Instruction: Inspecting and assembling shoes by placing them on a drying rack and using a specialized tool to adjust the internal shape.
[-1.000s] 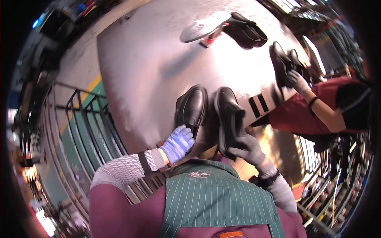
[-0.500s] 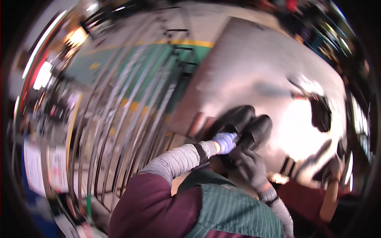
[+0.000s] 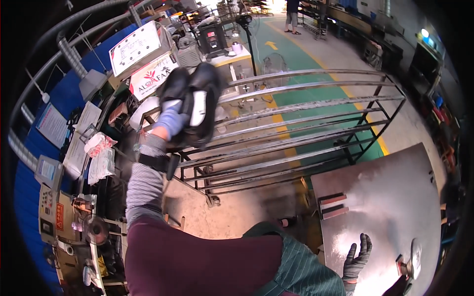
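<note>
- Two black shoes (image 3: 201,81) hang in the air at about 10 to 11 o'clock from the middle of the view, side by side and close together; their toes point to 12 o'clock, heels to 6, and the long axis of the right-hand one leans slightly toward 1.
- A white patch (image 3: 198,107) shows inside that shoe's opening; blur hides whether it bears lettering.
- The left hand (image 3: 171,118), in a pale blue glove, has its fingers curled around the pair from the 7 o'clock side; the fingertips are hidden, so how tightly they close cannot be told.
- The right hand (image 3: 356,259), in a dark grey glove, lies between 4 and 5 o'clock, fingers spread and half extended, with nothing in its grasp; whether it touches the metal table (image 3: 385,202) cannot be told.
- Behind the shoes, a metal rack (image 3: 316,105) runs from about 10 toward 2 o'clock; contact between the two cannot be told.
- At 10 to 11 o'clock, beyond the shoes, a white carton (image 3: 155,76) carries red and black print and a red leaf-like mark; a box lid (image 3: 136,47) above it has black markings.
- At 8 to 9 o'clock, a control cabinet (image 3: 46,197) bears an orange label (image 3: 59,216) with dark characters.
</note>
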Motion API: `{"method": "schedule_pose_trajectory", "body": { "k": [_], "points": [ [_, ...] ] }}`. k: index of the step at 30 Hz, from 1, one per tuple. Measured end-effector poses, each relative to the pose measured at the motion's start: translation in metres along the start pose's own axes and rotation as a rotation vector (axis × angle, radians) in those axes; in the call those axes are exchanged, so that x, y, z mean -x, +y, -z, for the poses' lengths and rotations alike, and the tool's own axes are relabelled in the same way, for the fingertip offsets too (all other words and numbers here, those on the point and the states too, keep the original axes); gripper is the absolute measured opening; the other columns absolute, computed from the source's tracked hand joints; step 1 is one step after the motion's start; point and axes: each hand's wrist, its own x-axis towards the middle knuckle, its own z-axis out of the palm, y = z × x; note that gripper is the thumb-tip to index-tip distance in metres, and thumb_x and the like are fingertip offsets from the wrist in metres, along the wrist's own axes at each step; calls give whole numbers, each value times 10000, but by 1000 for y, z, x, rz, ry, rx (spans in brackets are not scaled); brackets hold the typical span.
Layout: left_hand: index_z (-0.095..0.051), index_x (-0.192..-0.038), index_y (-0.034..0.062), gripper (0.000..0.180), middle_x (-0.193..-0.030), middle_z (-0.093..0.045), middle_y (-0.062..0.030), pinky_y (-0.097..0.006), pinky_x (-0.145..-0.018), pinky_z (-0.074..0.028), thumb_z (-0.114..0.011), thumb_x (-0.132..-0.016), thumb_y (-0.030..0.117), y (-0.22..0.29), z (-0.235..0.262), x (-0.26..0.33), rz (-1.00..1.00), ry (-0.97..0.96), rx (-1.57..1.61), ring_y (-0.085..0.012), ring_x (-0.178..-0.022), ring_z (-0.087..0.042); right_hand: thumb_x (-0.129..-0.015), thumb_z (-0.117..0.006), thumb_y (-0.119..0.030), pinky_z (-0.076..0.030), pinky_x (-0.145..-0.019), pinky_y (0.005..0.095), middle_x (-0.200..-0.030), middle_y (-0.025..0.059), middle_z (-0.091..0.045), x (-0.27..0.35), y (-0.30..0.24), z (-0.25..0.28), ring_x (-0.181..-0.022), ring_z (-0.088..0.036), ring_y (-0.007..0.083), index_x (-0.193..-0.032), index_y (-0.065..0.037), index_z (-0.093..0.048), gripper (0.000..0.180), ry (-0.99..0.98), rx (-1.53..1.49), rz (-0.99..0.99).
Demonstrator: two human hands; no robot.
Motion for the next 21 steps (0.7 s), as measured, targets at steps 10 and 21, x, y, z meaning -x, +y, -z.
{"method": "schedule_pose_trajectory", "body": {
  "k": [10, 21],
  "points": [
    [-620, -1150, 31, 514, -1193, -596, -188, -374, -988, -432, -741, -745, 323, -148, -33, -74, 199, -251, -265, -341, -1138, -552, -841, -609, -75, -374, -1032, 382, -1255, 177, -490, -18, -3, -25, -1186, -486, 309, -1247, -15, -574, 412, -104, 28, 28],
    [-600, -1199, 18, 442, -1130, -618, -237, -431, -977, -433, -603, -837, 272, 38, 2, -27, -45, 633, -346, -360, -1082, -576, -827, -639, -142, -451, -934, 415, -1174, 184, -545, 72, 10, 2, -1084, -546, 356, -1155, -36, -610, 346, 20, -30, -307]
  ]
}}
